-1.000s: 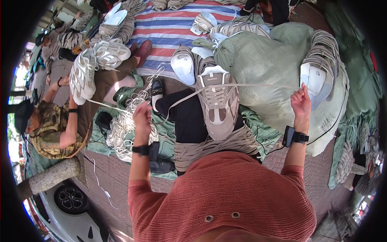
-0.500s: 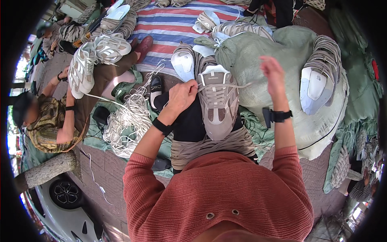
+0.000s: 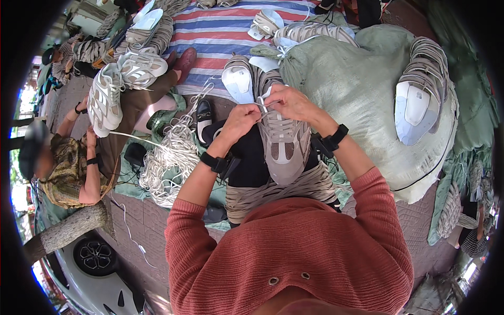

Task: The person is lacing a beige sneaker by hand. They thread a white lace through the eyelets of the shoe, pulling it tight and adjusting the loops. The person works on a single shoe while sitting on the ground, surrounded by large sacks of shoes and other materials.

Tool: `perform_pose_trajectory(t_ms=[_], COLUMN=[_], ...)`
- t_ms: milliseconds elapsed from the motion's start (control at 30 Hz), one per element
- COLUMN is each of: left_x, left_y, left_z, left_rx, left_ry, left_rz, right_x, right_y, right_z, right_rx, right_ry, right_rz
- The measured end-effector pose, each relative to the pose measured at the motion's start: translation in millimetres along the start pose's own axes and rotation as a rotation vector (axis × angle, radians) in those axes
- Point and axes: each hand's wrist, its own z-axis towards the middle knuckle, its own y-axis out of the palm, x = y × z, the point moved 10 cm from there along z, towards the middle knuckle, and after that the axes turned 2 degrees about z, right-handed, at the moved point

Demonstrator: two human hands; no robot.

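A taupe and grey sneaker [image 3: 284, 152] rests on my black-clad lap, its toe toward me and its front rows laced. My left hand [image 3: 243, 121] is at the left edge of the shoe's collar, fingers pinched on the shoelace. Right against it, over the tongue, my right hand [image 3: 292, 103] pinches the same lace, and the fingertips of both hands almost meet. The hands partly hide the shoe's upper eyelets. Across my thighs lies a bundle of taupe laces [image 3: 278, 193].
At left, a co-worker [image 3: 68, 173] sits beside white-grey sneakers [image 3: 105, 100] and a heap of white laces [image 3: 170, 163]. Nested shoe uppers [image 3: 426, 68] lie on a stuffed pale sack [image 3: 336, 84] at right. A striped sheet [image 3: 220, 31] spreads ahead. A parked car [image 3: 100, 273] stands lower left.
My right hand has come from out at the right, over the sack, to the shoe's collar and taken hold of the lace beside my left hand. The left hand stays by the collar.
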Motion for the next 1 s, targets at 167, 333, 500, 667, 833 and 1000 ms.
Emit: perform_pose_trajectory(t_ms=[167,333,500,667,833,1000], left_x=[17.8,17.8,-3.1,9.9,78.9,75.3], left_y=[-4.6,2.7,7.0,-11.0,-19.2,-17.1], left_z=[1.7,9.7,4.8,-7.3,-48.2,-44.1], left_rx=[-0.107,-0.159,-0.159,-0.007,0.124,0.211], left_ry=[0.003,0.007,-0.028,0.101,0.446,0.545], left_rz=[0.225,0.144,-0.009,0.198,0.625,0.715], right_x=[-0.3,1.1,-1.4,-7.4,9.6,8.4], right_y=[3.3,1.6,5.1,5.5,-13.5,-78.7], right_z=[-3.4,-4.8,0.1,-4.3,-4.1,-32.2], right_rx=[-0.091,-0.051,0.026,0.092,-0.032,-0.007], right_ry=[0.116,0.096,0.094,-0.037,0.082,0.233], right_rz=[-0.073,-0.081,-0.131,-0.146,0.346,1.396])
